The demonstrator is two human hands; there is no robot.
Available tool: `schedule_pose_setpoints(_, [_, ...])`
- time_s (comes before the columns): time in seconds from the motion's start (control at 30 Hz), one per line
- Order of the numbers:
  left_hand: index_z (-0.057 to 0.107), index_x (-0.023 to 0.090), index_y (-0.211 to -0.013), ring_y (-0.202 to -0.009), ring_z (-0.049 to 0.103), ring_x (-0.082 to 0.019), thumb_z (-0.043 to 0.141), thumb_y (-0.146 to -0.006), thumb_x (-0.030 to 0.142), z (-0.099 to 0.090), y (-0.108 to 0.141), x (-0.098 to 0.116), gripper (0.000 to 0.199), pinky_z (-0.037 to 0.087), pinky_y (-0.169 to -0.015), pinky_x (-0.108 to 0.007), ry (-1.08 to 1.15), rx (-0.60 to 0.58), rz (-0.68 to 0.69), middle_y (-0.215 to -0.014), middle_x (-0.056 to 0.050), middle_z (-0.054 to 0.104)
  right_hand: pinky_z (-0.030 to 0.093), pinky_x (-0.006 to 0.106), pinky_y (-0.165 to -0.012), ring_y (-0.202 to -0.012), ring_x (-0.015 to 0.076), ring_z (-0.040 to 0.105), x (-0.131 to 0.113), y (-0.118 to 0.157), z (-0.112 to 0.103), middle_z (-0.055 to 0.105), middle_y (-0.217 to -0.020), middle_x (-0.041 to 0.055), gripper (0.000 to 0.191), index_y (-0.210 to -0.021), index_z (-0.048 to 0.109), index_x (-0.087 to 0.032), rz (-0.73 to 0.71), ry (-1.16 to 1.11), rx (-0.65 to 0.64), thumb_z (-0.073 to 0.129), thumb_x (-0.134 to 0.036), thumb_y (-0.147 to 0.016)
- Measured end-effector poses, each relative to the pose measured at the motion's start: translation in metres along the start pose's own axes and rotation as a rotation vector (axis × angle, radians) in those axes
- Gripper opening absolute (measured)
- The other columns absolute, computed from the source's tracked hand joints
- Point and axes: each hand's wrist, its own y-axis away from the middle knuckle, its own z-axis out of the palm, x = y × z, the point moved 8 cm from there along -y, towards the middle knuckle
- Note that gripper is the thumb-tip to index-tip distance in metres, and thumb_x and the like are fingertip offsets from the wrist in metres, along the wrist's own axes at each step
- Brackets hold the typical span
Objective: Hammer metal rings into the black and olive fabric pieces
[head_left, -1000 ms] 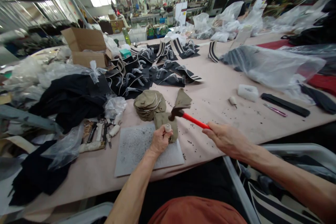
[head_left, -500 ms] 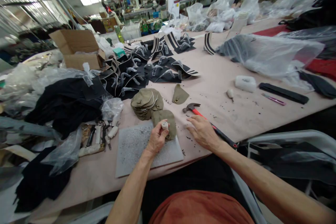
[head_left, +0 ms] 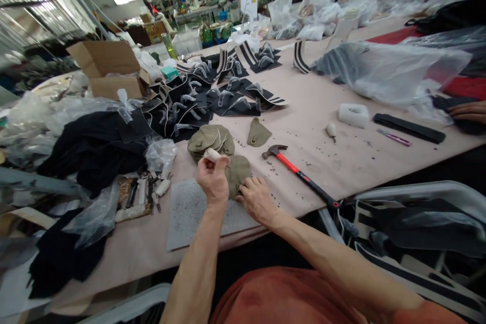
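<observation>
My left hand [head_left: 213, 182] is closed round a white-wrapped punch tool [head_left: 212, 155], raised and tilted above the grey board [head_left: 186, 215]. My right hand [head_left: 258, 199] has its fingers drawn together at the lower edge of an olive fabric piece [head_left: 239, 169], which lies partly on the board. Behind my left hand sits a stack of olive pieces [head_left: 212, 136]. Another olive piece [head_left: 259, 131] with a brass ring lies apart from it. A hammer [head_left: 292, 166] with a red and black handle rests on the table, to the right of my right hand.
Black pieces with white trim [head_left: 235, 104] spread behind the stack. At left are more wrapped tools [head_left: 142, 195], dark cloth [head_left: 94, 147] and an open carton [head_left: 110, 68]. A white roll [head_left: 354, 115] and black strip [head_left: 408, 128] lie right. Another person's hand [head_left: 471, 111] shows at the right edge.
My right hand has left the hammer's side and moved left to the olive piece. My left hand has risen leftward, tilting the tool. A person's hand has appeared at the right edge.
</observation>
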Motion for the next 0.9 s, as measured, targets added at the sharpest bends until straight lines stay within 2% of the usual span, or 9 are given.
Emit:
schedule_pose_setpoints(0.1, [0.062, 0.014, -0.093, -0.069, 0.069, -0.017, 0.079, -0.072, 0.048, -0.012, -0.020, 0.013, 0.043, 0.056, -0.068, -0.027, -0.018, -0.062, 0.021, -0.078, -0.004, 0.071, 0.038, 0.038, -0.080, -0.092, 0.0266, 0.054, -0.006, 0.000, 0.004, 0.065, -0.100, 0.0127, 0.013, -0.094, 0.068, -0.016, -0.068, 0.044, -0.013, 0.056, -0.022, -0.094])
schedule_pose_setpoints(0.2, [0.064, 0.014, -0.090, -0.064, 0.068, -0.017, 0.080, -0.069, 0.047, -0.058, -0.020, -0.010, 0.042, 0.055, -0.063, -0.026, -0.134, -0.004, -0.057, -0.073, -0.002, 0.069, 0.039, 0.035, -0.078, -0.088, 0.0241, 0.057, -0.001, -0.003, 0.006, 0.067, -0.095, 0.0119, 0.022, -0.090, 0.067, -0.017, -0.064, -0.016, -0.005, 0.047, -0.009, -0.092])
schedule_pose_setpoints(0.33, [0.064, 0.015, -0.085, -0.062, 0.069, -0.019, 0.076, -0.069, 0.051, -0.117, -0.005, -0.052, 0.041, 0.055, -0.060, -0.027, -0.253, 0.087, -0.145, -0.068, -0.003, 0.070, 0.043, 0.031, -0.075, -0.082, 0.0209, 0.061, 0.053, -0.022, -0.017, 0.072, -0.089, 0.0087, 0.025, -0.089, 0.067, -0.019, 0.269, -0.367, 0.144, 0.043, -0.024, -0.096])
schedule_pose_setpoints(0.43, [0.065, 0.016, -0.088, -0.067, 0.071, -0.022, 0.075, -0.072, 0.053, -0.126, 0.002, -0.064, 0.042, 0.057, -0.064, -0.029, -0.274, 0.041, -0.115, -0.073, -0.005, 0.072, 0.045, 0.029, -0.075, -0.082, 0.0208, 0.064, 0.093, -0.057, -0.056, 0.074, -0.088, 0.0063, 0.028, -0.089, 0.068, -0.020, 0.456, -0.592, 0.267, 0.046, -0.036, -0.094])
schedule_pose_setpoints(0.5, [0.065, 0.016, -0.090, -0.069, 0.072, -0.023, 0.075, -0.073, 0.054, -0.124, 0.003, -0.065, 0.043, 0.058, -0.065, -0.030, -0.273, 0.015, -0.098, -0.075, -0.005, 0.073, 0.045, 0.030, -0.076, -0.082, 0.0211, 0.064, 0.102, -0.092, -0.092, 0.074, -0.087, 0.0063, 0.029, -0.087, 0.069, -0.019, 0.461, -0.620, 0.356, 0.048, -0.038, -0.091])
schedule_pose_setpoints(0.6, [0.065, 0.017, -0.090, -0.070, 0.072, -0.024, 0.073, -0.076, 0.054, -0.121, 0.003, -0.065, 0.041, 0.058, -0.066, -0.032, -0.265, -0.005, -0.106, -0.074, -0.006, 0.073, 0.043, 0.031, -0.079, -0.085, 0.0213, 0.062, 0.085, -0.148, -0.141, 0.073, -0.093, 0.0083, 0.029, -0.091, 0.071, -0.018, 0.353, -0.494, 0.484, 0.047, -0.035, -0.092])
schedule_pose_setpoints(0.67, [0.064, 0.017, -0.090, -0.071, 0.073, -0.025, 0.072, -0.077, 0.053, -0.120, 0.002, -0.065, 0.039, 0.059, -0.067, -0.033, -0.264, -0.020, -0.107, -0.074, -0.006, 0.073, 0.041, 0.031, -0.082, -0.090, 0.0217, 0.061, 0.055, -0.182, -0.154, 0.072, -0.098, 0.0102, 0.029, -0.091, 0.071, -0.018, 0.227, -0.355, 0.501, 0.045, -0.032, -0.094])
schedule_pose_setpoints(0.77, [0.065, 0.018, -0.091, -0.073, 0.074, -0.026, 0.071, -0.077, 0.056, -0.120, 0.002, -0.063, 0.041, 0.059, -0.068, -0.033, -0.271, -0.033, -0.094, -0.074, -0.006, 0.073, 0.038, 0.033, -0.086, -0.096, 0.0229, 0.059, 0.002, -0.217, -0.128, 0.070, -0.102, 0.0133, 0.030, -0.091, 0.070, -0.016, 0.053, -0.157, 0.376, 0.042, -0.026, -0.097])
schedule_pose_setpoints(0.9, [0.065, 0.018, -0.092, -0.073, 0.075, -0.027, 0.072, -0.075, 0.060, -0.121, 0.001, -0.064, 0.045, 0.059, -0.068, -0.034, -0.275, -0.036, -0.113, -0.075, -0.007, 0.074, 0.036, 0.037, -0.090, -0.102, 0.0256, 0.057, -0.044, -0.219, -0.049, 0.068, -0.106, 0.0157, 0.027, -0.096, 0.069, -0.013, -0.044, -0.014, 0.111, 0.043, -0.022, -0.097])
